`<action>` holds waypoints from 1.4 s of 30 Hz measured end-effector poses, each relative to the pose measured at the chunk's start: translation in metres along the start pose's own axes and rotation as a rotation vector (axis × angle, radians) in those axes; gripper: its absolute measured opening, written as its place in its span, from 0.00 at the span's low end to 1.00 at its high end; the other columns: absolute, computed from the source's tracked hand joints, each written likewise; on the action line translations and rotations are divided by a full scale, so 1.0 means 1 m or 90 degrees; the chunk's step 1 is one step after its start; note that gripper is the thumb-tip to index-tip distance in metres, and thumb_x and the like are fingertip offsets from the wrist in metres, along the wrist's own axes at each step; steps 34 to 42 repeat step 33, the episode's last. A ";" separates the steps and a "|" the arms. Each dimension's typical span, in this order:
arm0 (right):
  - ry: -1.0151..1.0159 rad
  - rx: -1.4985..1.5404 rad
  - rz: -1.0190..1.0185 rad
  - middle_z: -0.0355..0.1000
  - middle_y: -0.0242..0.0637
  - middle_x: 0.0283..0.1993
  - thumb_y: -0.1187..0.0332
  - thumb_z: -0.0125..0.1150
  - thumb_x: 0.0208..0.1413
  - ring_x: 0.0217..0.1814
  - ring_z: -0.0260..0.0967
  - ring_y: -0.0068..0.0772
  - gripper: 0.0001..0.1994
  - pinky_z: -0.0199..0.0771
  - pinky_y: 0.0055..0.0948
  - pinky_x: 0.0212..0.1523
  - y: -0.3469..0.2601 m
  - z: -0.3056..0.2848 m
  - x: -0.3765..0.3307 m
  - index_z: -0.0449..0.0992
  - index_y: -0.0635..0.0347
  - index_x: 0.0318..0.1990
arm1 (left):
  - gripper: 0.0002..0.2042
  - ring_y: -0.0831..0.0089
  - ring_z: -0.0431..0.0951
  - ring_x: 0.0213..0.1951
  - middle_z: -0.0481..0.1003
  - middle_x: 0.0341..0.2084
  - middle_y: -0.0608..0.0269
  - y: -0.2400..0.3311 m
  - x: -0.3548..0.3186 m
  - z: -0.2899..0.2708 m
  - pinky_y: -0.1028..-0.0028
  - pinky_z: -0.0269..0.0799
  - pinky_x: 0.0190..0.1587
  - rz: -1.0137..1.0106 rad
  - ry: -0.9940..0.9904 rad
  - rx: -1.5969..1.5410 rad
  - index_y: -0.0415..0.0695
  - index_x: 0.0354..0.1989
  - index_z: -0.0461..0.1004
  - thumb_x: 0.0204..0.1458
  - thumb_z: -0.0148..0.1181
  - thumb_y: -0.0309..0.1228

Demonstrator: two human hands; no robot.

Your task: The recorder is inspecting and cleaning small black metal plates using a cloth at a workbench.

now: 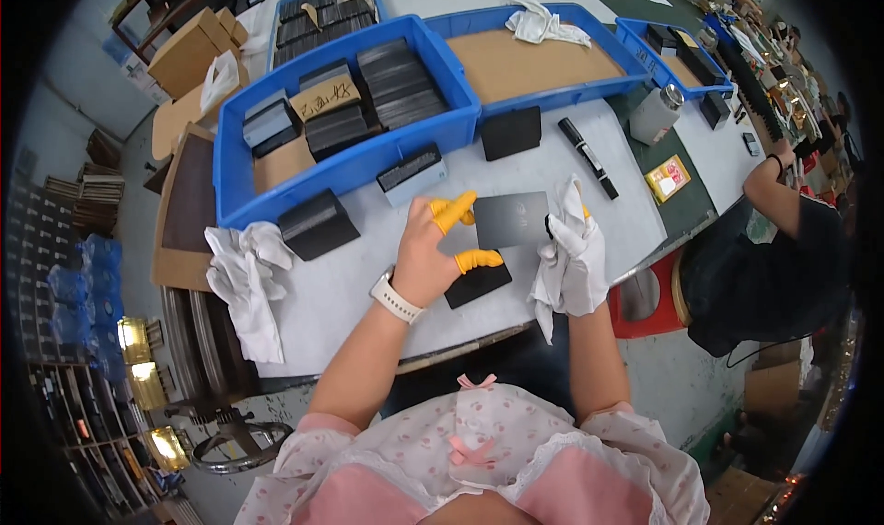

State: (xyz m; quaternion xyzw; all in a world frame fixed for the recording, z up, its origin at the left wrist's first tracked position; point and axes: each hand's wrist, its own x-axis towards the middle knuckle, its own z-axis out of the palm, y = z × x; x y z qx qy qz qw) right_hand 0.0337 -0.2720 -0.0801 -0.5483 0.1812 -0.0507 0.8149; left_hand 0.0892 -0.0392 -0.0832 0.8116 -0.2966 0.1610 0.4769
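Observation:
My left hand [433, 253], with orange finger cots on thumb and fingers and a white watch on the wrist, holds the left edge of a dark grey flat plate [511, 219] above the white table [341, 285]. My right hand [578, 249], in a white cloth glove, grips the plate's right edge. Under my left hand a black flat piece [479, 284] lies on the table.
A blue bin [331, 170] with stacked dark plates stands behind, another blue bin [543, 60] with cardboard and a white cloth beside it. Black boxes [318, 223], [511, 131], a black marker [589, 157], white gloves [244, 285] and a metal bottle [656, 112] lie around. A person in black [783, 249] works at right.

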 end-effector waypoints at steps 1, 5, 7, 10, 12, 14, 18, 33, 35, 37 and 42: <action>-0.003 0.029 -0.029 0.74 0.33 0.57 0.72 0.67 0.60 0.33 0.66 0.16 0.34 0.69 0.19 0.30 0.001 0.000 -0.004 0.63 0.63 0.74 | 0.42 0.58 0.72 0.48 0.80 0.42 0.63 -0.001 -0.001 0.000 0.62 0.72 0.55 0.008 -0.007 -0.019 0.45 0.63 0.78 0.33 0.84 0.42; -0.002 0.074 -0.074 0.66 0.38 0.72 0.72 0.67 0.60 0.37 0.66 0.15 0.41 0.70 0.18 0.32 0.009 -0.003 -0.013 0.54 0.60 0.80 | 0.42 0.60 0.72 0.48 0.80 0.42 0.65 -0.001 -0.008 0.002 0.63 0.72 0.54 0.012 -0.020 -0.044 0.47 0.64 0.78 0.33 0.84 0.43; -0.026 0.073 -0.068 0.59 0.38 0.77 0.72 0.67 0.60 0.38 0.66 0.15 0.42 0.69 0.18 0.32 0.009 -0.009 -0.012 0.53 0.59 0.80 | 0.42 0.60 0.72 0.48 0.80 0.42 0.65 0.000 -0.010 0.002 0.64 0.72 0.54 0.019 -0.020 -0.044 0.47 0.63 0.78 0.34 0.84 0.43; -0.052 0.070 -0.076 0.55 0.38 0.80 0.72 0.66 0.60 0.39 0.64 0.15 0.43 0.69 0.18 0.33 0.008 -0.008 -0.016 0.51 0.58 0.81 | 0.41 0.60 0.72 0.48 0.80 0.42 0.66 0.000 -0.012 0.003 0.63 0.72 0.54 -0.016 -0.031 -0.047 0.47 0.63 0.78 0.34 0.83 0.44; -0.056 0.066 -0.092 0.58 0.37 0.78 0.73 0.66 0.60 0.38 0.63 0.15 0.44 0.68 0.18 0.33 0.007 -0.009 -0.017 0.50 0.58 0.82 | 0.40 0.60 0.72 0.48 0.80 0.42 0.66 -0.002 -0.014 0.005 0.64 0.72 0.54 0.006 -0.027 -0.065 0.46 0.63 0.79 0.35 0.83 0.44; -0.063 0.120 -0.086 0.69 0.35 0.63 0.74 0.64 0.59 0.35 0.62 0.17 0.44 0.67 0.19 0.33 0.008 -0.011 -0.018 0.49 0.59 0.81 | 0.40 0.60 0.72 0.48 0.80 0.43 0.65 -0.002 -0.014 0.006 0.64 0.72 0.54 0.004 -0.030 -0.065 0.46 0.62 0.79 0.35 0.84 0.43; -0.107 0.185 -0.058 0.69 0.31 0.45 0.75 0.64 0.59 0.32 0.61 0.19 0.43 0.66 0.20 0.33 0.004 -0.008 -0.019 0.49 0.61 0.81 | 0.40 0.60 0.73 0.48 0.80 0.43 0.65 -0.002 -0.016 0.008 0.64 0.72 0.54 0.000 -0.040 -0.077 0.46 0.62 0.79 0.35 0.84 0.43; -0.103 0.246 -0.117 0.70 0.32 0.41 0.75 0.64 0.59 0.31 0.62 0.23 0.44 0.66 0.22 0.33 0.009 -0.001 -0.018 0.48 0.58 0.81 | 0.40 0.60 0.72 0.51 0.81 0.45 0.66 0.002 -0.020 0.008 0.63 0.68 0.60 -0.037 -0.083 -0.036 0.48 0.63 0.79 0.38 0.82 0.49; -0.103 0.246 -0.117 0.70 0.32 0.41 0.75 0.64 0.59 0.31 0.62 0.23 0.44 0.66 0.22 0.33 0.009 -0.001 -0.018 0.48 0.58 0.81 | 0.40 0.60 0.72 0.51 0.81 0.45 0.66 0.002 -0.020 0.008 0.63 0.68 0.60 -0.037 -0.083 -0.036 0.48 0.63 0.79 0.38 0.82 0.49; -0.103 0.246 -0.117 0.70 0.32 0.41 0.75 0.64 0.59 0.31 0.62 0.23 0.44 0.66 0.22 0.33 0.009 -0.001 -0.018 0.48 0.58 0.81 | 0.40 0.60 0.72 0.51 0.81 0.45 0.66 0.002 -0.020 0.008 0.63 0.68 0.60 -0.037 -0.083 -0.036 0.48 0.63 0.79 0.38 0.82 0.49; -0.103 0.246 -0.117 0.70 0.32 0.41 0.75 0.64 0.59 0.31 0.62 0.23 0.44 0.66 0.22 0.33 0.009 -0.001 -0.018 0.48 0.58 0.81 | 0.40 0.60 0.72 0.51 0.81 0.45 0.66 0.002 -0.020 0.008 0.63 0.68 0.60 -0.037 -0.083 -0.036 0.48 0.63 0.79 0.38 0.82 0.49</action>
